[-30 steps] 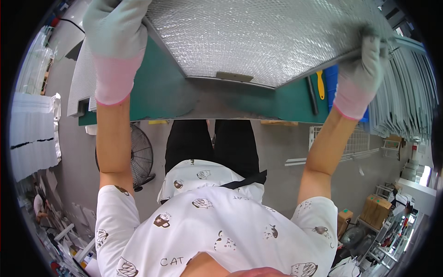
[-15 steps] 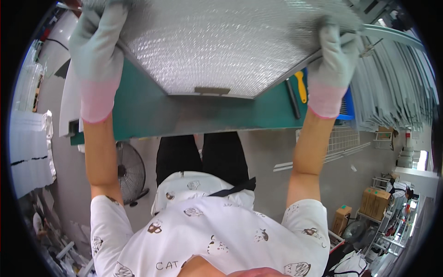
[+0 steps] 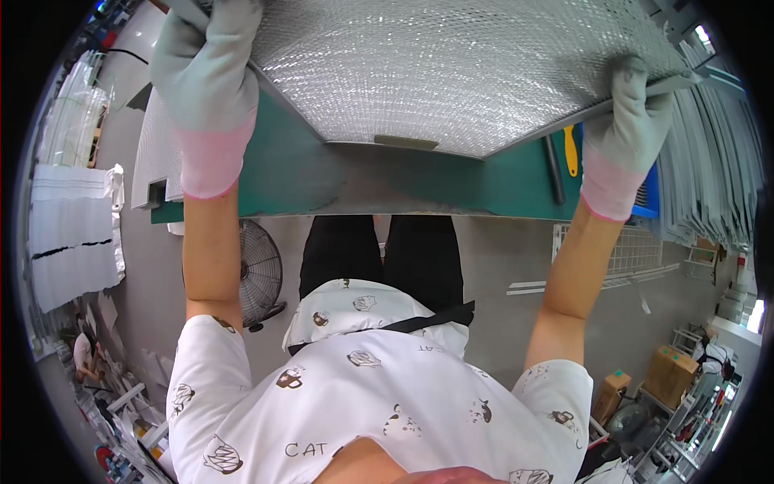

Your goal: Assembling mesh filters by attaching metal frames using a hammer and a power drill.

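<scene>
A person in grey, pink-cuffed gloves holds a framed metal mesh panel [image 3: 451,73] over a green bench [image 3: 322,173], the left hand [image 3: 211,77] wrapped shut around the panel's left edge and the right hand [image 3: 627,121] clamped closed on its right corner. The panel fills the top of the view and hides most of the bench surface behind it (only the near strip shows). A black bar-like tool [image 3: 552,169] and a yellow-handled tool [image 3: 570,151] lie on the bench just beside the right hand, next to a blue tray [image 3: 647,198]. A stack of grey metal frames [image 3: 713,161] stands to the right; a pile of mesh sheets [image 3: 155,153] rests at the bench's left end. A floor fan [image 3: 260,274] stands below, by the left forearm.
</scene>
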The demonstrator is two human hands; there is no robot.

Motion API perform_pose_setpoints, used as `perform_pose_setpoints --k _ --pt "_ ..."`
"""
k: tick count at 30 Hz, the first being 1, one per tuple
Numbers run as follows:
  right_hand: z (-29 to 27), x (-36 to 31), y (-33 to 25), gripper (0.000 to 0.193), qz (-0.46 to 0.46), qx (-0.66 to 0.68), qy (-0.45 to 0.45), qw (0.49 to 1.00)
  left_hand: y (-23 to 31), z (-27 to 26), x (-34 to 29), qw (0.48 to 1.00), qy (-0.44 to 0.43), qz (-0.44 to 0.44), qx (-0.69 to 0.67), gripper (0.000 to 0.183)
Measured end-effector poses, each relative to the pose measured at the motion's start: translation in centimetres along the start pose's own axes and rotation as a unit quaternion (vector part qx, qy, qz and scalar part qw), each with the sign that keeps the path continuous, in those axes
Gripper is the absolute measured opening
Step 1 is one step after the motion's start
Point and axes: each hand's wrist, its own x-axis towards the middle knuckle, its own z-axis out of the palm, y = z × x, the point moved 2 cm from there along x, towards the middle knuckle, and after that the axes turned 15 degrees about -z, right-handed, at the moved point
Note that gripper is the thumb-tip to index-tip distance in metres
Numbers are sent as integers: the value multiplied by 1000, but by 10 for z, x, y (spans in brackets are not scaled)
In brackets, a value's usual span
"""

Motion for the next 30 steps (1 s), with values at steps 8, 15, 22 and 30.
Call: perform_pose_setpoints --k 8,15,22,30 --pt "11 5 -7 24 32 -4 33 999 1 0 -26 994 -57 -79 -47 59" --pt "9 6 -1 30 54 13 18 998 -91 60 -114 987 -133 43 -76 21" --pt "13 -4 -2 34 50 121 50 990 -42 92 -96 878 -441 9 -187 53" --pt "22 -5 -15 28 -2 101 52 994 -42 73 -78 897 -327 -130 -267 56"
